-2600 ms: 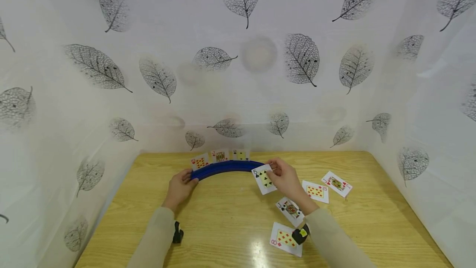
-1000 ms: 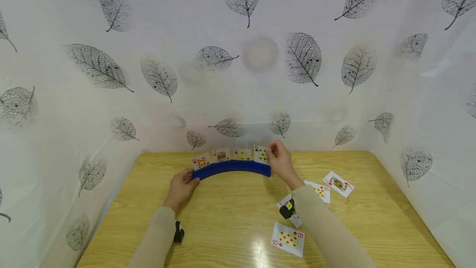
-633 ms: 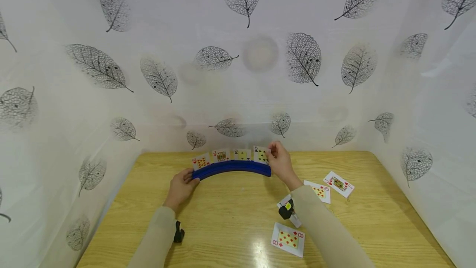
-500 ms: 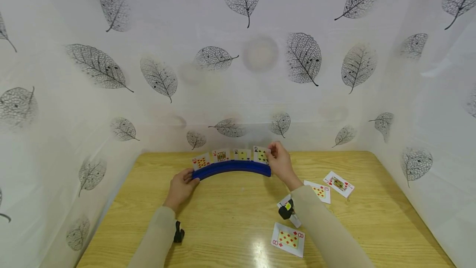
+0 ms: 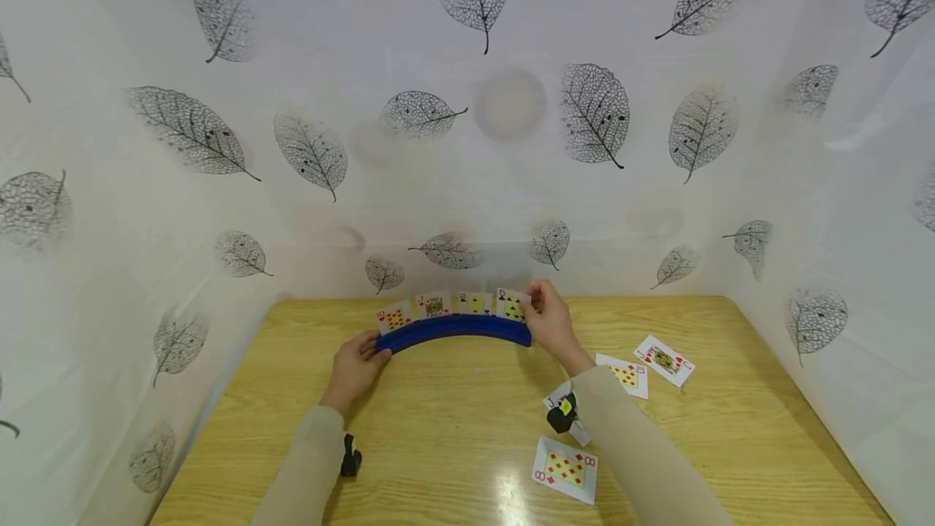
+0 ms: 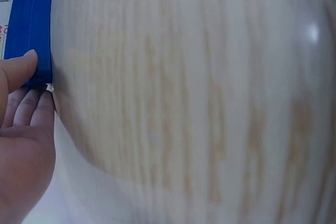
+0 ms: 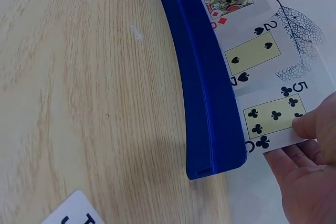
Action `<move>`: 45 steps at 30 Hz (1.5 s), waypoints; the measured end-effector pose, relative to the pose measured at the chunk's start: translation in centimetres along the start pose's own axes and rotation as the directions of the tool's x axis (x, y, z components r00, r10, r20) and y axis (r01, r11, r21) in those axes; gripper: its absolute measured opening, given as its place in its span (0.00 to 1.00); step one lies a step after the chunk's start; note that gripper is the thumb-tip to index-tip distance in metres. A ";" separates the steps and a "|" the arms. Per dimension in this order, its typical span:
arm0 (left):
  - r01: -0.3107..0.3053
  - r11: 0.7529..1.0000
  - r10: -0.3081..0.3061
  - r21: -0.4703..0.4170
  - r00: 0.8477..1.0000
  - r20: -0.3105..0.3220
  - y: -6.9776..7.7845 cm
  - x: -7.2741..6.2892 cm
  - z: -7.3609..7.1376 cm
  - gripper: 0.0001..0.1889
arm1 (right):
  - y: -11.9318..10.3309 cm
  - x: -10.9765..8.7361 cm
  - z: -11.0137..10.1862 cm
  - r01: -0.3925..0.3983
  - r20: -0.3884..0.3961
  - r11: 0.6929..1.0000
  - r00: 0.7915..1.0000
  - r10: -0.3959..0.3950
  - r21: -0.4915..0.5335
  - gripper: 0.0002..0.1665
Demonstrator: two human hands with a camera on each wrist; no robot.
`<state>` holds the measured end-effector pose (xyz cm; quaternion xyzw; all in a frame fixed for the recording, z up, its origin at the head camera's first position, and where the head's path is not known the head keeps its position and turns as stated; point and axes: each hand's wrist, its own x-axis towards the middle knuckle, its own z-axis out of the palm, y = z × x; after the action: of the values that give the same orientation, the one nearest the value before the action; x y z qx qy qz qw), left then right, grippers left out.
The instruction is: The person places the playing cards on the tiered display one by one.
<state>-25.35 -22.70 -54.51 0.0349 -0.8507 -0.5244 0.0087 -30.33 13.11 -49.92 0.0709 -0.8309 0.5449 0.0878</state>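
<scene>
A curved blue card holder (image 5: 453,327) stands near the table's back edge. My left hand (image 5: 353,372) grips its left end, thumb (image 6: 23,66) in front and the other fingers around the end. At its right end my right hand (image 5: 553,325) pinches the right edge of a five of clubs (image 7: 275,114), whose lower edge sits at the holder's slot. To its left stand a two of spades (image 7: 252,53), a jack of diamonds (image 7: 229,2) and a red ten (image 5: 395,317), upright and spaced apart.
Face up on the wooden table (image 5: 438,428) lie an eight of diamonds (image 5: 565,469), a ten of diamonds (image 5: 626,376) and a jack of hearts (image 5: 665,360). A black jack (image 5: 556,394) is partly hidden under the right wrist camera (image 5: 562,413). Leaf-printed sheeting (image 5: 329,250) encloses the table.
My right hand has carried the five of clubs from in front of the holder up and back to its right end, then lowered it slightly. The left hand has kept its grip.
</scene>
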 end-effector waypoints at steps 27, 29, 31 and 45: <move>0.006 1.000 -0.006 -0.009 1.000 0.001 -0.3 0.1 -0.1 0.29 | -0.2 -0.5 -0.1 0.056 0.014 0.998 0.998 -0.056 -0.039 0.18; 0.003 1.000 -0.003 -0.008 1.000 0.002 -0.2 0.1 -0.1 0.29 | -0.3 -0.6 -0.3 0.047 0.021 0.999 0.999 -0.046 -0.023 0.18; 0.005 1.000 -0.005 -0.011 1.000 0.002 -0.1 0.0 -0.1 0.29 | -0.3 -0.8 -0.5 0.039 0.024 0.999 0.999 -0.039 -0.014 0.20; 0.004 1.000 -0.004 -0.001 1.000 0.015 0.2 -0.3 -0.2 0.29 | -0.4 -3.1 -3.4 0.080 0.053 0.994 0.996 -0.077 -0.071 0.28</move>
<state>-25.08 -22.79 -54.19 0.0325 -0.8505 -0.5249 0.0012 -27.00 16.14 -48.95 0.1140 -0.8486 0.5085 0.0909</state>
